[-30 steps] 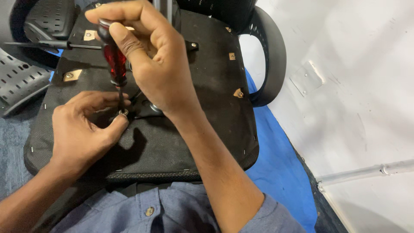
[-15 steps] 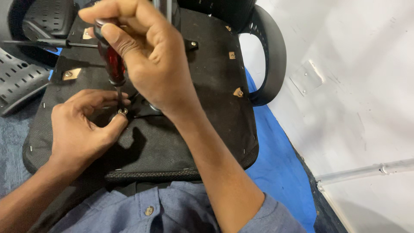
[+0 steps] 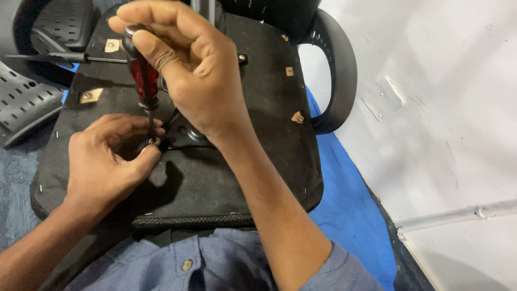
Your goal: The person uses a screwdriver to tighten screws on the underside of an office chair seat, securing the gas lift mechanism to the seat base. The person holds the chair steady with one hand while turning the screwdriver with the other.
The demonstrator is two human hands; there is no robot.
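Fingertips of the left hand are nearly closed, thumb and forefinger pinched around a small bright screw that sits in the black metal bracket on the underside of an upturned office-chair seat; the rest of that hand lies flat on the black fabric, steadying it. Just above the screw stands the thin shaft of a screwdriver, roughly upright with its tip on the screw head, its translucent red handle wrapped by the right hand, whose fingers are curled tight around the grip with the thumb pressed along its side (whether the tip is fully seated in the slot is too small to tell). Judging by this pose, the step in hand is driving or loosening the screw at the bracket, and the next move seems to call for downward pressure and a twist of the wrist while the pinching fingers keep the screw straight and clear of the tip. Further right on the seat, small brass-coloured insert plates show near the edge, and beyond them the black armrest curves over blue sheeting beside a pale wall. At far left lie perforated black plastic chair parts and a second, black-handled screwdriver.
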